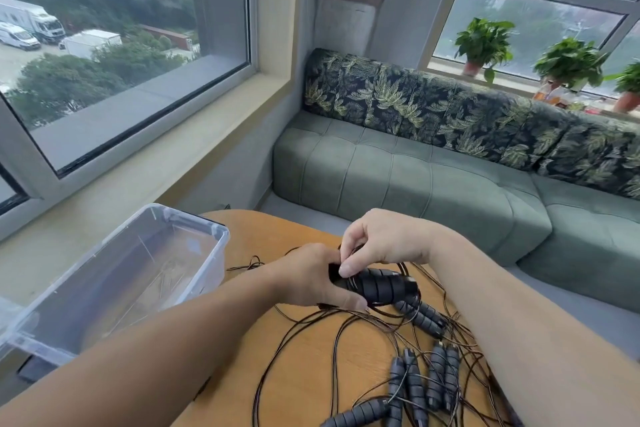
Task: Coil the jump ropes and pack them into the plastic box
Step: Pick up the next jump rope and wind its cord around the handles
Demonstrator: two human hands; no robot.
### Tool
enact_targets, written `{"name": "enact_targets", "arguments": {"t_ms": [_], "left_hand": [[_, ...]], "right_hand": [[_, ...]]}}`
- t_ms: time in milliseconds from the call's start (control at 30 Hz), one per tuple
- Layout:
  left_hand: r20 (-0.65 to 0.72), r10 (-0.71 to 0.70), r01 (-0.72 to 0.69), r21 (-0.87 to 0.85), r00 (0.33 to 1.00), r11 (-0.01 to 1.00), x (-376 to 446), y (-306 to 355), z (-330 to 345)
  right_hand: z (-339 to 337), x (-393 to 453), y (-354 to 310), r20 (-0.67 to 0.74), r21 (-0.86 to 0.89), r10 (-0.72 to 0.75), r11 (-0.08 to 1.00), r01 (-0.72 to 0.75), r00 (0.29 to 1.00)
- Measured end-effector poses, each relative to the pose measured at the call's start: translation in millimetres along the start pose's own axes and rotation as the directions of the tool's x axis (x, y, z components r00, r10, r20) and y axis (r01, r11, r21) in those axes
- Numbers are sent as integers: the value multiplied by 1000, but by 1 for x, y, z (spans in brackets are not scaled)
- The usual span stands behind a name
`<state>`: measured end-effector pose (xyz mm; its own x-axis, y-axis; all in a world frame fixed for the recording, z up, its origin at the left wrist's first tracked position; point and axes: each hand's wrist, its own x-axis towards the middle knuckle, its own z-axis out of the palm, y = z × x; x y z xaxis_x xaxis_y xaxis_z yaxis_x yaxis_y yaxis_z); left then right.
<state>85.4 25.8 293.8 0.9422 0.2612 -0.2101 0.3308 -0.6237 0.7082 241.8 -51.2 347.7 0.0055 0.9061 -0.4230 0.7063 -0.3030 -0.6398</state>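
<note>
Over the surface: left hand grips black handles, right hand pinches thin cord; no legible labels.

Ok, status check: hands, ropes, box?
Left hand gripping black handles; right hand pinching cord at them. Box open, no ropes inside. Loose ropes tangled on table.

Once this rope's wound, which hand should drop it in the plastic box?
Probably the left hand: it already grips the handles, and the plastic box sits on its side. The right hand only pinches the cord.
</note>
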Motion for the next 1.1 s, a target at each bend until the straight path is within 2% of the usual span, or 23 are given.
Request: {"name": "enact_targets", "arguments": {"t_ms": [67,133,233,333,533,667,733,833,867,933,967,1000,1033,1100], "left_hand": [[23,12,-10,-102,1000,995,-4,4,-6],[31,46,-38,-221,998,974,-8,4,-7],[34,46,-29,-383,998,923,-14,-1,-4],[52,47,-17,-470,998,883,-19,-2,1],[1,-27,24,-513,1000,858,-23,-2,8],[-4,34,-31,-522,999,852,-25,4,9],[-22,58,-61,-531,998,845,-24,7,9],[-37,59,-69,-605,998,793,-22,9,8],[-46,55,-72,-608,997,791,-21,9,9],[-63,47,-75,-592,997,802,-21,10,9],[-68,39,-72,-581,997,811,-22,12,8],[-77,33,-71,-571,996,818,-23,13,8],[-88,25,-71,-561,996,825,-23,14,7],[-120,7,-72,-550,993,832,-23,16,7]], "right_hand": [[1,3,12,13,218,-14,976,11,1000],[5,6,22,37,354,-29,935,14,999],[8,11,30,68,434,-49,901,15,996],[14,15,40,125,514,-71,858,-3,990],[24,23,58,201,574,-95,818,-39,975],[25,24,68,305,665,-131,739,-112,943],[25,26,75,313,717,-119,681,-152,942],[24,33,88,243,659,10,732,-173,970],[23,34,91,207,682,83,702,-205,975],[26,38,101,207,725,137,644,-246,969],[26,38,101,230,756,106,607,-246,967],[29,36,97,194,799,37,573,-180,980],[34,34,97,172,853,-80,510,-108,982],[40,24,89,153,913,-164,400,-76,975]]}}
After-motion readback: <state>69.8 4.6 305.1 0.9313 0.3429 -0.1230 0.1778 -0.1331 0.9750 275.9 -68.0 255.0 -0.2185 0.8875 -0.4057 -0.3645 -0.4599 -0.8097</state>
